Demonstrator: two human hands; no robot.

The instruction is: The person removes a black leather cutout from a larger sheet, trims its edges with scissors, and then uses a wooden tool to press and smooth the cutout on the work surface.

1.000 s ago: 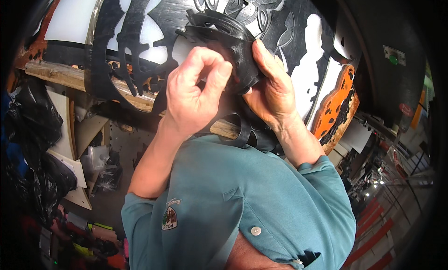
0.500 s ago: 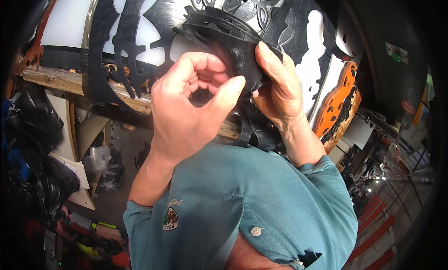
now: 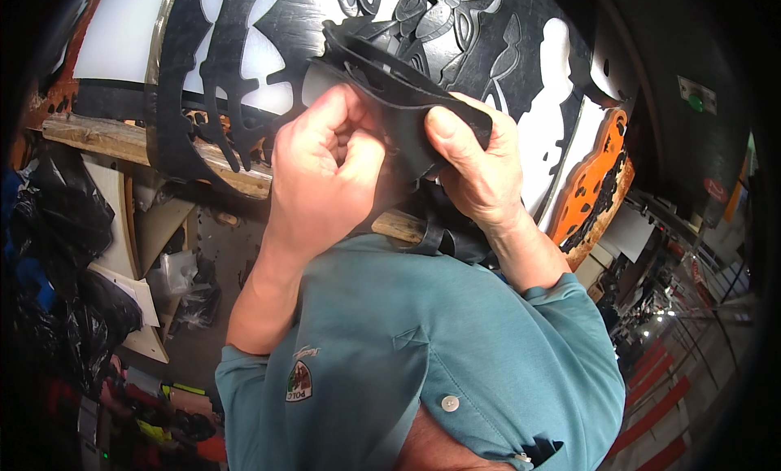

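Observation:
A bundle of thin black cut-out sheet pieces (image 3: pixel 407 133), curved and layered, is raised over the work surface. My right hand (image 3: pixel 480 154) grips its right end, thumb pressed on the near face and fingers behind. At the bundle's left side, my left hand (image 3: pixel 329 166) is closed, thumb and index finger drawn together against the black edge. Whatever lies between those fingertips is hidden and slightly blurred. Beyond the bundle, several small black looped cut-outs (image 3: pixel 435 19) lie in a heap on the black surface.
A large black sheet with cut-out openings (image 3: pixel 215 89) hangs over the wooden edge (image 3: pixel 93 137) at left. To the right stand a white shaped panel (image 3: pixel 555 56) and an orange board with dark holes (image 3: pixel 587 182). Black plastic bags (image 3: pixel 61 219) are piled at the left.
My left hand has gone from a wide curl to a tight pinch at the bundle's edge. The bundle has tilted in my right hand, whose thumb now lies across its near face.

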